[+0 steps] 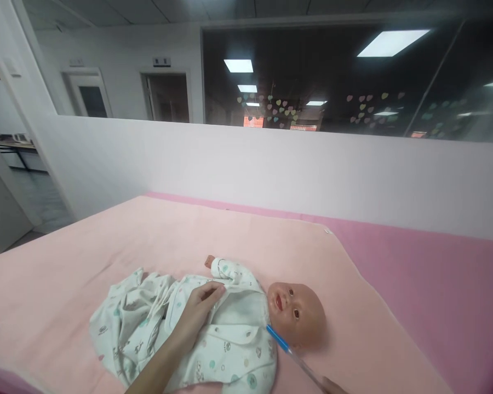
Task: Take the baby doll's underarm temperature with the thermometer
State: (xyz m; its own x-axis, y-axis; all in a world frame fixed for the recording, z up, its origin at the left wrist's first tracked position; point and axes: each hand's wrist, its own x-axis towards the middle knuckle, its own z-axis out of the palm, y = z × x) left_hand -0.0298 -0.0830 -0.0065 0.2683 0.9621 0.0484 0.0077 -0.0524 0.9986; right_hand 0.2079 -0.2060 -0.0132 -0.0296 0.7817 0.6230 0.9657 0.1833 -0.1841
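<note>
A baby doll (pixel 306 314) lies on its back with its head to the right, dressed in a white, patterned baby romper (pixel 238 350). The front of the romper is partly parted, with a plain white layer showing. My left hand (pixel 201 309) rests over the doll's chest, its fingers closed on the edge of the romper's front flap. Only a small part of my right hand (pixel 332 386) shows at the bottom edge. It holds a slim, pen-like stick (pixel 290 350) with a clear shaft and blue end. The blue end lies by the collar, below the doll's chin.
A pale pink sheet (pixel 181 224) covers the surface under the doll, over a brighter pink cover (pixel 414 262) at the right and back. A low white wall (pixel 271 169) with a window above stands behind. A doorway opens at the far left.
</note>
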